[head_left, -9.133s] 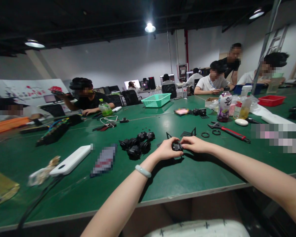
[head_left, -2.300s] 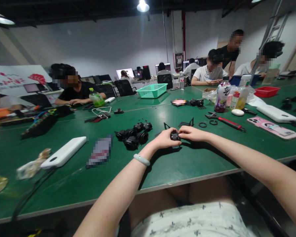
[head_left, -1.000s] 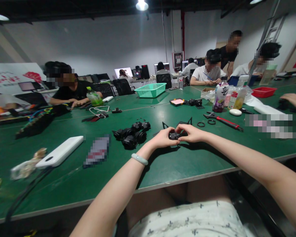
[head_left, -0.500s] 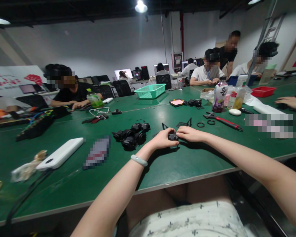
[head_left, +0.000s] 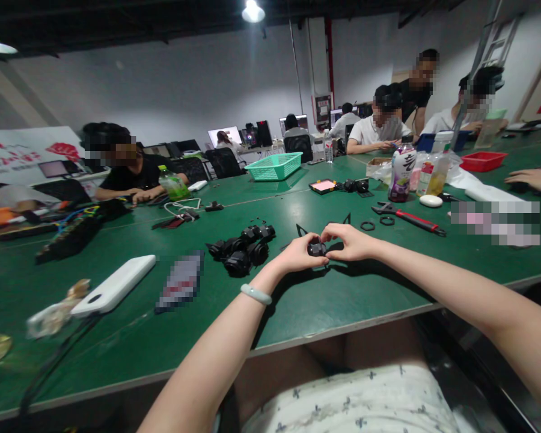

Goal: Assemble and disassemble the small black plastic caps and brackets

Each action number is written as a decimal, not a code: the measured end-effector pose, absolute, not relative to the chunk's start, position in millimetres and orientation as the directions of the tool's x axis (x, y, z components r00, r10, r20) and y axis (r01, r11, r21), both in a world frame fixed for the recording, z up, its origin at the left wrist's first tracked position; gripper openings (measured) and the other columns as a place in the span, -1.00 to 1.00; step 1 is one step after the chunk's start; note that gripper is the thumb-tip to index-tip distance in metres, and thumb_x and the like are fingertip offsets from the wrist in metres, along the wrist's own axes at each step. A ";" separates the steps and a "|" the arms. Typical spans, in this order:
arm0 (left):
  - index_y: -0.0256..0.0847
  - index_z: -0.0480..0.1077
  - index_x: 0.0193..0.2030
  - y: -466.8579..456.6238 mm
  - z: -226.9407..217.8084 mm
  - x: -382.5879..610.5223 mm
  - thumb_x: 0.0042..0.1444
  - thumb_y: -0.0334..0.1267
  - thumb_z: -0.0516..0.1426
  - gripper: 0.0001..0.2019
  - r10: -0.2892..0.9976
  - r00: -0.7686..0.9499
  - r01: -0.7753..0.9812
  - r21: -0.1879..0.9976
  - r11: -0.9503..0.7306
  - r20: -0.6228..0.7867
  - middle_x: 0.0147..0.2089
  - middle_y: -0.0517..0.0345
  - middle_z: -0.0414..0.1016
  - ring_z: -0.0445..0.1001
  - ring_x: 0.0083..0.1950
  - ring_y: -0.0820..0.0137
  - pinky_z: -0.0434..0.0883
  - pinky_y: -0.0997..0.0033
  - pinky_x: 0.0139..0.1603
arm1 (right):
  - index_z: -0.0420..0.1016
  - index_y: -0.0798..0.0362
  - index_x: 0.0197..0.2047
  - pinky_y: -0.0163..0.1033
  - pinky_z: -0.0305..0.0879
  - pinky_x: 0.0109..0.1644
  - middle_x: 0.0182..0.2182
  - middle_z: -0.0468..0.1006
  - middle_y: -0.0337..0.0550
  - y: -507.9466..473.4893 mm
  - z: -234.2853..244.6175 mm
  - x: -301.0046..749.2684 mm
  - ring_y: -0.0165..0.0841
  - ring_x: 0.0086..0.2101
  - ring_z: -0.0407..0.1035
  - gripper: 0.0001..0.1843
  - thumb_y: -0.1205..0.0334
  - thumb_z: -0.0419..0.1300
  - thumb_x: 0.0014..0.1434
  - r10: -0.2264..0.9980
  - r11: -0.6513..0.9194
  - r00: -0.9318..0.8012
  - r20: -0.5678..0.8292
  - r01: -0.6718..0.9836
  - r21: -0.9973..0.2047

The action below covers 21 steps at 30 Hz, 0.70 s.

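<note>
Both my hands meet over the green table (head_left: 324, 300), pinched on one small black part (head_left: 317, 247). My left hand (head_left: 297, 255), with a pale bangle on the wrist, grips it from the left. My right hand (head_left: 349, 240) closes on it from the right with curled fingers. Just left of my hands lies a pile of similar black parts (head_left: 243, 249). Behind my hands stand black triangular brackets (head_left: 303, 230) and two black rings (head_left: 376, 223).
A red-handled wrench (head_left: 408, 218) lies at right, near bottles (head_left: 401, 174) and a red tray (head_left: 482, 161). A white power bank (head_left: 112, 291) and cable sit at left, a teal basket (head_left: 275, 166) at the back. Other people sit around the table; another person's hand (head_left: 529, 178) rests far right.
My fingers have shifted slightly on the black part, with my right hand's fingers arched higher over it. Another person's hand has come onto the table at far right.
</note>
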<state>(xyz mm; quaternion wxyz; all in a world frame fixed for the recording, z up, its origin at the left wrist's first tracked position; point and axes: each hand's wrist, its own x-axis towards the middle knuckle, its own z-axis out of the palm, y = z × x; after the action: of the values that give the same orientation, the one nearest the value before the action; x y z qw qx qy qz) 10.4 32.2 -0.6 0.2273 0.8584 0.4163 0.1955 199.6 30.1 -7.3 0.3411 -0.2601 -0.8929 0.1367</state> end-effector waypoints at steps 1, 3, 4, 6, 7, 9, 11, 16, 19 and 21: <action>-0.28 0.26 -0.11 31.8 -0.2 10.7 -0.26 -0.04 0.17 -0.46 0.804 0.577 0.623 0.558 -0.549 0.146 -0.25 0.12 0.38 0.35 -0.25 0.33 0.30 0.38 -0.23 | 0.33 0.10 -0.30 -0.30 0.17 -0.27 -0.38 0.36 -0.18 30.4 -7.9 199.3 -0.39 -0.35 0.25 -0.71 0.29 0.20 -0.19 0.558 0.827 -0.633 0.537 0.371 -0.421; -0.28 0.27 -0.12 30.9 0.8 11.5 -0.27 -0.05 0.17 -0.47 0.805 0.575 0.618 0.569 -0.543 0.144 -0.25 0.12 0.38 0.34 -0.25 0.33 0.29 0.38 -0.23 | 0.32 0.10 -0.30 -0.30 0.17 -0.27 -0.38 0.36 -0.18 31.4 -9.3 198.9 -0.39 -0.35 0.24 -0.70 0.30 0.20 -0.20 0.563 0.824 -0.631 0.533 0.377 -0.424; -0.28 0.27 -0.12 30.5 1.3 11.8 -0.27 -0.06 0.17 -0.47 0.807 0.573 0.617 0.573 -0.539 0.142 -0.25 0.12 0.38 0.34 -0.25 0.33 0.29 0.39 -0.22 | 0.32 0.10 -0.31 -0.30 0.18 -0.28 -0.38 0.36 -0.19 32.0 -9.9 198.9 -0.39 -0.35 0.24 -0.71 0.30 0.20 -0.19 0.568 0.820 -0.629 0.530 0.380 -0.428; -0.28 0.27 -0.12 30.0 2.0 12.4 -0.27 -0.08 0.17 -0.48 0.813 0.566 0.620 0.578 -0.530 0.138 -0.25 0.13 0.38 0.34 -0.25 0.34 0.29 0.39 -0.22 | 0.33 0.10 -0.32 -0.30 0.18 -0.28 -0.39 0.36 -0.19 33.1 -10.6 199.0 -0.40 -0.36 0.25 -0.73 0.30 0.20 -0.19 0.582 0.810 -0.624 0.522 0.387 -0.440; -0.28 0.27 -0.12 29.9 2.2 12.5 -0.27 -0.09 0.17 -0.48 0.816 0.563 0.623 0.579 -0.526 0.134 -0.25 0.13 0.38 0.34 -0.25 0.34 0.29 0.39 -0.22 | 0.33 0.10 -0.33 -0.31 0.18 -0.28 -0.40 0.37 -0.20 33.5 -10.8 199.0 -0.40 -0.36 0.25 -0.74 0.30 0.20 -0.18 0.588 0.806 -0.621 0.519 0.389 -0.447; -0.27 0.27 -0.12 30.0 2.2 12.6 -0.27 -0.08 0.17 -0.48 0.821 0.556 0.631 0.578 -0.518 0.129 -0.25 0.13 0.38 0.34 -0.25 0.34 0.29 0.39 -0.22 | 0.34 0.10 -0.33 -0.31 0.18 -0.29 -0.40 0.38 -0.20 33.9 -11.0 199.1 -0.40 -0.36 0.26 -0.76 0.29 0.19 -0.17 0.597 0.798 -0.616 0.513 0.390 -0.460; -0.27 0.27 -0.12 30.2 1.9 12.3 -0.28 -0.07 0.18 -0.47 0.822 0.556 0.635 0.574 -0.518 0.127 -0.24 0.13 0.38 0.34 -0.24 0.33 0.29 0.38 -0.22 | 0.35 0.10 -0.31 -0.31 0.18 -0.29 -0.39 0.39 -0.18 33.9 -11.2 199.1 -0.40 -0.36 0.27 -0.76 0.27 0.18 -0.14 0.609 0.788 -0.617 0.499 0.394 -0.474; -0.27 0.26 -0.11 30.1 1.7 12.5 -0.26 -0.07 0.17 -0.47 0.806 0.577 0.625 0.564 -0.539 0.131 -0.22 0.12 0.38 0.34 -0.23 0.32 0.29 0.37 -0.20 | 0.37 0.11 -0.28 -0.31 0.19 -0.29 -0.36 0.43 -0.15 35.5 -12.3 199.5 -0.39 -0.34 0.30 -0.79 0.26 0.13 -0.06 0.654 0.747 -0.605 0.454 0.418 -0.518; -0.27 0.27 -0.12 29.5 2.2 13.2 -0.26 -0.09 0.17 -0.49 0.815 0.566 0.631 0.571 -0.526 0.126 -0.23 0.12 0.38 0.35 -0.24 0.33 0.29 0.38 -0.20 | 0.39 0.10 -0.28 -0.31 0.19 -0.28 -0.36 0.44 -0.16 37.6 -13.3 200.0 -0.40 -0.34 0.31 -0.80 0.27 0.11 -0.03 0.660 0.736 -0.610 0.438 0.411 -0.538; -0.27 0.27 -0.12 29.4 2.4 13.5 -0.26 -0.08 0.17 -0.49 0.817 0.563 0.632 0.570 -0.524 0.127 -0.24 0.13 0.38 0.35 -0.24 0.33 0.29 0.37 -0.21 | 0.39 0.10 -0.27 -0.31 0.19 -0.28 -0.36 0.45 -0.17 38.9 -13.8 200.2 -0.40 -0.34 0.31 -0.80 0.27 0.11 -0.03 0.664 0.734 -0.608 0.436 0.415 -0.538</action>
<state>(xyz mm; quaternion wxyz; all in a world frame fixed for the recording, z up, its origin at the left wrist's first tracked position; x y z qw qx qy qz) 13.5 29.4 2.4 0.2382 0.8514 0.4255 0.1933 200.2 38.9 -13.8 0.3177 -0.3082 -0.8751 0.1954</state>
